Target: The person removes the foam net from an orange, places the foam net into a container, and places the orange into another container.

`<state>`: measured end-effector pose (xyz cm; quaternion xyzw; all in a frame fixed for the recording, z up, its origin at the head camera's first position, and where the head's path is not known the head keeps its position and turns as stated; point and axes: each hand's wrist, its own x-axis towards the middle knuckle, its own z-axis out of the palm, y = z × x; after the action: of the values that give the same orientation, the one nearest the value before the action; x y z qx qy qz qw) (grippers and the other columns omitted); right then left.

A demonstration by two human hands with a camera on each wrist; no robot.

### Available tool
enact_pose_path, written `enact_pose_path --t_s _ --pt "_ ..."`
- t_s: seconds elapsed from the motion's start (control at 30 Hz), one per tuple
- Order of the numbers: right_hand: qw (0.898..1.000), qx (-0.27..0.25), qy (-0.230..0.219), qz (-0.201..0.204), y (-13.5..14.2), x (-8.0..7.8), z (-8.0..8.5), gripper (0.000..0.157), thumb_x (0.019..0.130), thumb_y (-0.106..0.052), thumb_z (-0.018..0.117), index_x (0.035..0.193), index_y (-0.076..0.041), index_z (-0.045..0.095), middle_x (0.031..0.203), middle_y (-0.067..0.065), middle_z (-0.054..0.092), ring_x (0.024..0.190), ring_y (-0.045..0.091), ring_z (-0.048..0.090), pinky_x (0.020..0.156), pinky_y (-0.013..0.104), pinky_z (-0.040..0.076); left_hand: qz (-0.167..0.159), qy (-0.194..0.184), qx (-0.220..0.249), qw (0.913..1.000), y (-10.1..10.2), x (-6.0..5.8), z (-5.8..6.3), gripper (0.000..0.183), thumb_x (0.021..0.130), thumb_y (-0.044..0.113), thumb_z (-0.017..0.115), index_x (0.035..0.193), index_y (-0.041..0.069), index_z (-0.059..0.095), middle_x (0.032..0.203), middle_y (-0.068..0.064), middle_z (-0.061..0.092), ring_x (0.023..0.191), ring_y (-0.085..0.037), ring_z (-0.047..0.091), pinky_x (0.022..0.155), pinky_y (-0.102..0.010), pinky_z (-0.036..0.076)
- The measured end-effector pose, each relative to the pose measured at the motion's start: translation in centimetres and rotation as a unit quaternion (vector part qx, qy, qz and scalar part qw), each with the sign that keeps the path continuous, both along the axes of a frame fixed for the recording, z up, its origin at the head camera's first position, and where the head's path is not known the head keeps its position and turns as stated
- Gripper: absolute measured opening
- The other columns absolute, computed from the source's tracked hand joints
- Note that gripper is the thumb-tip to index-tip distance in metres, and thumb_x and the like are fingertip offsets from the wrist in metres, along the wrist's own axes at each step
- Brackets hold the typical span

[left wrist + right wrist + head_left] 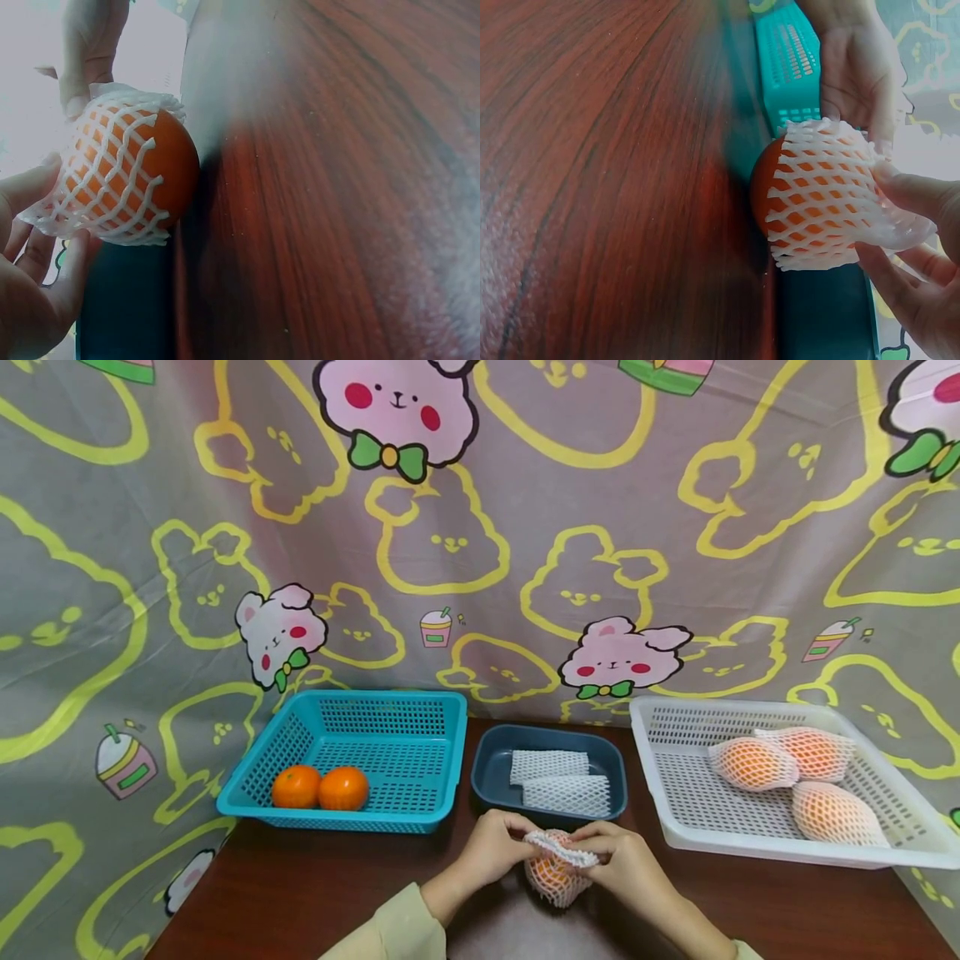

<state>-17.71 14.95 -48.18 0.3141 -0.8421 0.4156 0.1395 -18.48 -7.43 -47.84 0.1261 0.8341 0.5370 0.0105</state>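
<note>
An orange (177, 169) sits on the table inside a white foam net sleeve (821, 195), its lower end bare. My left hand (495, 847) pinches the sleeve's upper rim on the left side. On the opposite side my right hand (626, 864) pinches the same rim between thumb and fingers. The rim is stretched between both hands over the top of the fruit. Behind them, a dark blue tray (480, 777) holds two flat foam net sleeves (566, 795).
A turquoise basket (442, 814) at the left holds two bare oranges (343, 788). At the right stands a white basket (675, 835) with three net-wrapped oranges (753, 763). A patterned cloth (480, 568) hangs behind the brown table (300, 893).
</note>
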Motion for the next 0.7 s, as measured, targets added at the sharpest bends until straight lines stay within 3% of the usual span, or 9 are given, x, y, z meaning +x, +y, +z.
enact_pose_path --t_s 0.17,0.27,0.37,0.5,0.6,0.7 --pt "1.000 -0.028 -0.005 0.002 -0.18 0.18 -0.24 0.023 0.070 0.005 0.089 0.081 -0.013 0.080 0.087 -0.007 0.068 0.074 -0.001 0.055 0.056 0.022 0.049 -0.004 0.000 0.016 0.9999 -0.01 0.11 -0.02 0.010 0.076 0.006 0.087 0.083 0.006 0.082 0.077 0.006 0.073 0.070 -0.001 0.061 0.063 -0.021 0.051" --pt "0.999 -0.042 0.009 0.005 -0.26 0.18 -0.40 0.027 0.069 0.009 0.088 0.081 -0.014 0.078 0.085 -0.009 0.065 0.074 -0.001 0.054 0.056 0.022 0.048 -0.025 0.006 0.024 0.9994 -0.10 0.01 -0.08 0.016 0.077 0.008 0.089 0.090 0.007 0.081 0.086 0.006 0.073 0.080 -0.003 0.063 0.070 -0.023 0.053" --pt "0.999 -0.040 0.011 0.002 -0.17 0.05 -0.45 0.023 0.072 0.001 0.089 0.083 -0.015 0.076 0.088 -0.008 0.064 0.076 0.000 0.055 0.058 0.023 0.049 -0.059 0.002 0.022 0.9980 -0.18 -0.11 -0.05 0.029 0.076 0.010 0.091 0.103 0.009 0.079 0.100 0.006 0.072 0.093 -0.005 0.064 0.082 -0.027 0.054" --pt "0.999 -0.018 -0.028 0.006 0.22 -0.13 -0.54 0.024 0.078 -0.013 0.090 0.097 -0.013 0.077 0.108 0.001 0.068 0.092 0.007 0.061 0.069 0.025 0.054 -0.078 -0.018 0.012 0.9967 -0.22 -0.19 -0.14 0.041 0.075 0.008 0.091 0.113 0.008 0.076 0.109 0.004 0.070 0.102 -0.007 0.064 0.090 -0.030 0.053" --pt "0.998 0.016 -0.054 0.014 0.50 -0.23 -0.72 0.042 0.078 -0.019 0.091 0.115 -0.009 0.074 0.125 0.010 0.067 0.108 0.019 0.064 0.082 0.029 0.057 -0.069 -0.019 0.016 0.9973 -0.28 -0.20 -0.31 0.037 0.077 0.006 0.089 0.111 0.006 0.076 0.108 0.001 0.071 0.101 -0.009 0.064 0.088 -0.028 0.054" --pt "0.997 0.051 -0.049 0.016 0.64 -0.31 -0.98 0.056 0.075 -0.023 0.093 0.124 -0.006 0.071 0.130 0.012 0.067 0.115 0.025 0.064 0.089 0.033 0.055 -0.061 -0.010 0.028 0.9977 -0.32 -0.24 -0.48 0.031 0.077 0.005 0.089 0.106 0.005 0.078 0.104 0.001 0.071 0.098 -0.008 0.064 0.084 -0.026 0.054"
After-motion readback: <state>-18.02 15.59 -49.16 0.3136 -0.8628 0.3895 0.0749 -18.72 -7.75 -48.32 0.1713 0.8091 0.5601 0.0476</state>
